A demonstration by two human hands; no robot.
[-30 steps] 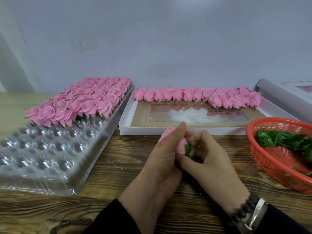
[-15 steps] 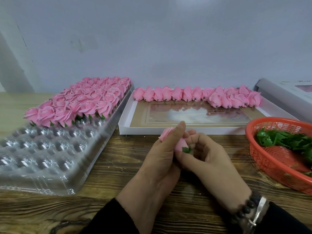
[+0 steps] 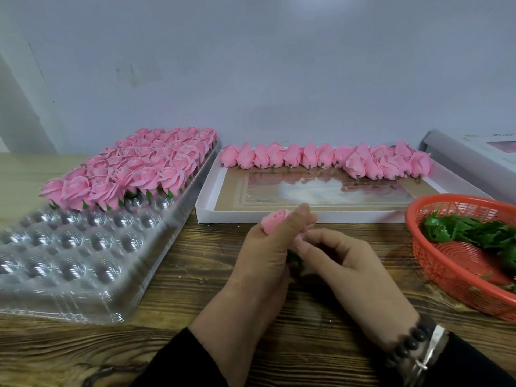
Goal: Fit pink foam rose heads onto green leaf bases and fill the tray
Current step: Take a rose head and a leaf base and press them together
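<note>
Both hands meet over the wooden table (image 3: 195, 275), near the front edge of the white box. Left hand (image 3: 262, 255) grips a pink rose head (image 3: 275, 222), thumb laid up along its side, bloom poking out above the fingers. Right hand (image 3: 346, 263) has fingers curled in, pinching at the base of the same rose, where a bit of green leaf base (image 3: 294, 258) shows between the two hands.

Clear plastic tray (image 3: 83, 263) on the left: far half packed with finished roses (image 3: 134, 169) sitting on green bases, near rows of cups bare.

White box (image 3: 251, 215) in the middle: a row of loose rose heads (image 3: 326, 160) along its far edge, stubs pointing toward the camera.

Orange basket (image 3: 435, 269) on the right holds a heap of green leaves (image 3: 474, 233). Beaded bracelet (image 3: 410, 347) on the right wrist.
</note>
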